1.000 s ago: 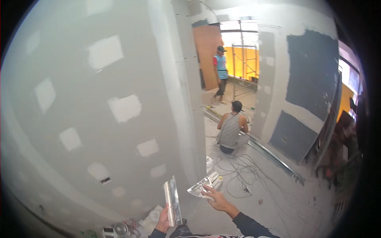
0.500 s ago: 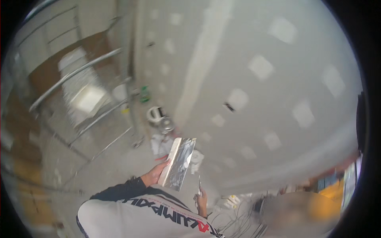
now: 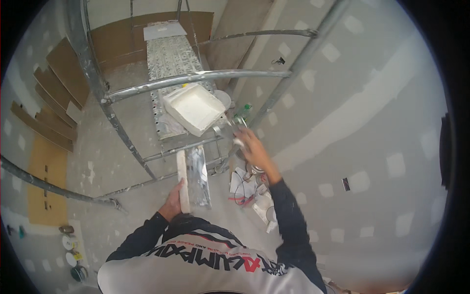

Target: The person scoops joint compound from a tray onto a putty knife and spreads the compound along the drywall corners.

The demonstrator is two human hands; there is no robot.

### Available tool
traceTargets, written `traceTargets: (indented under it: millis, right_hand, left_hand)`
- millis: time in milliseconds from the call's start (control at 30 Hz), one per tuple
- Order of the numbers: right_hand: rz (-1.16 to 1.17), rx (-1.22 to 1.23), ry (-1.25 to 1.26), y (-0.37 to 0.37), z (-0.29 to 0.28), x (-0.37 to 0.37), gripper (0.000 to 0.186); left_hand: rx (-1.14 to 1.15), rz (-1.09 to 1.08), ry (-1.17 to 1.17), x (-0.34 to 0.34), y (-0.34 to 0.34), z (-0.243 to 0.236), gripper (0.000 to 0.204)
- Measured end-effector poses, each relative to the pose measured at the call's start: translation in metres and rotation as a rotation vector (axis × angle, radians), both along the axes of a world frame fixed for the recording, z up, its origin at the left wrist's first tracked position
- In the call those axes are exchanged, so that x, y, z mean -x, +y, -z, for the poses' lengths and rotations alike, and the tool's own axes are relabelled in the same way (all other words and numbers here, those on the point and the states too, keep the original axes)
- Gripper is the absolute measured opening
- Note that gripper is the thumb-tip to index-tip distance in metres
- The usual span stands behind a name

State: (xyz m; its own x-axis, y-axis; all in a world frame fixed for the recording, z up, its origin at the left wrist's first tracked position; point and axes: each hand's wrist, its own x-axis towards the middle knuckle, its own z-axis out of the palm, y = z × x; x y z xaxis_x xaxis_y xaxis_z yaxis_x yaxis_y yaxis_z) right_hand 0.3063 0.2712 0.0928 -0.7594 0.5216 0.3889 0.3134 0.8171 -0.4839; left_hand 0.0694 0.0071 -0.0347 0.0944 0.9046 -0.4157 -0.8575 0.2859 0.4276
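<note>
My left hand grips the pale handle of a wide metal plastering blade, smeared with white compound, held below the scaffold's lower rail. My right hand is raised to the right of it, closed on a smaller putty knife, which is blurred. Just beyond both tools a square tub with white compound sits on the perforated metal scaffold plank. A green bottle and a white bucket are behind the plank's right side.
Tubular scaffold rails cross ahead of me, with a post at left. A patched drywall wall fills the right. Cut brown boards lean at left, with buckets below. Papers and cables lie on the floor beside the wall.
My view has swung from the doorway and other people to the scaffold and tub. My right hand has risen toward the tub with the putty knife; my left still holds the wide blade.
</note>
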Motion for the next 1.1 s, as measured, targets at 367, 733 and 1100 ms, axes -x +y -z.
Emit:
traceTargets:
  millis: [367,733,1100]
  right_hand:
    - [-0.184,-0.161,-0.938,0.171,0.000,0.198,0.052]
    - [-0.346,-0.413,-0.980,0.180,-0.018,0.201,0.035]
    - [-0.241,-0.153,-0.919,0.144,-0.086,0.167,0.048]
  left_hand:
    - [-0.056,-0.332,0.009,0.080,-0.003,0.021,0.056]
    - [-0.071,-0.305,-0.029,0.089,0.003,0.022,0.056]
    - [-0.074,-0.359,0.167,0.099,0.057,0.003,0.050]
